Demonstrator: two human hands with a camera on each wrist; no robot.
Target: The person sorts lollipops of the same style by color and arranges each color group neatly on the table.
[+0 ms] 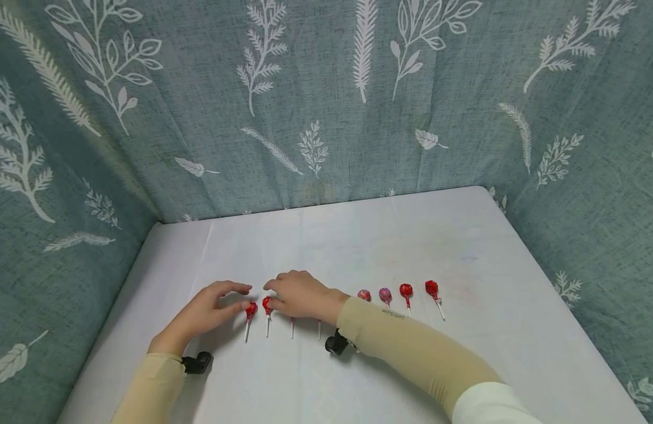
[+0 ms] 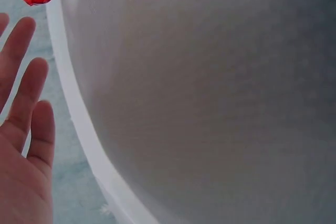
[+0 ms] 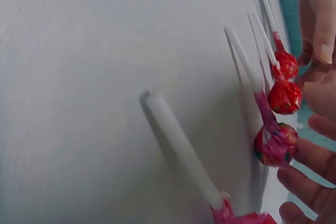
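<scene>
Several wrapped lollipops lie in a row on the white table. My left hand (image 1: 212,309) is beside the leftmost red lollipop (image 1: 251,309), its thumb tip at the candy and its other fingers stretched out. Just right of it lies a second red lollipop (image 1: 267,304), with the thumb of my right hand (image 1: 305,294) close against it. That hand's fingers are spread apart, not curled round anything. Under it two more lollipops are mostly hidden in the head view; the right wrist view shows a pink lollipop (image 3: 276,144) near its fingers. Whether either thumb touches candy is hard to tell.
Right of my right forearm lie two pink lollipops, one a purplish-pink lollipop (image 1: 385,295), then a red lollipop (image 1: 405,290) and a tilted red lollipop (image 1: 431,287). A green leaf-patterned curtain (image 1: 315,94) surrounds the far and side edges of the white table (image 1: 315,241).
</scene>
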